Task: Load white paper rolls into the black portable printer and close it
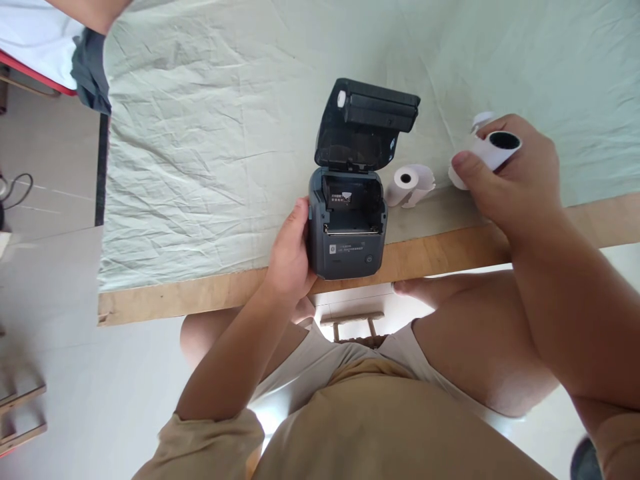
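A dark portable label printer [347,257] stands at the table's near edge with its lid [367,107] swung up. Its paper bay is exposed, and no roll shows inside. My left hand [293,257] grips the printer's left side, thumb along the casing. Off to the right, my right hand [525,160] is closed around a white paper roll [493,150] with a dark core. Its fingers are partly hidden behind the roll. Between the printer and that hand, a smaller paper roll [403,183] lies on the cloth with a loose strip curling off it.
A pale green, wrinkled cloth [200,167] covers the table, leaving a bare wooden edge [175,300] in front. At the upper left another person's arm [95,10] reaches in. A wooden stool or rack [23,400] stands on the floor at lower left.
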